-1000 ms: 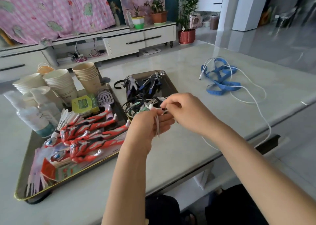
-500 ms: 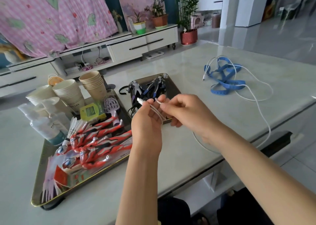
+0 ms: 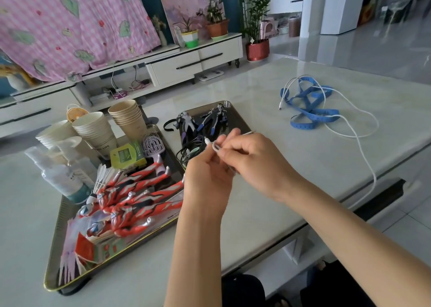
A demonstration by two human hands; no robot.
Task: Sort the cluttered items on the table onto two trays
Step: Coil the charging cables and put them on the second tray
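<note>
Pinching thin smooth white cable (image 3: 215,146), L hand (image 3: 207,178) & R hand (image 3: 253,164) grips curled round it.

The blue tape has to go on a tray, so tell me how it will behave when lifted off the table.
Probably floppy: the blue tape lies in loose, crossing loops, so it would likely dangle from one grip. It looks thin and light. The white cable threads through its loops, so lifting may drag that along.
</note>
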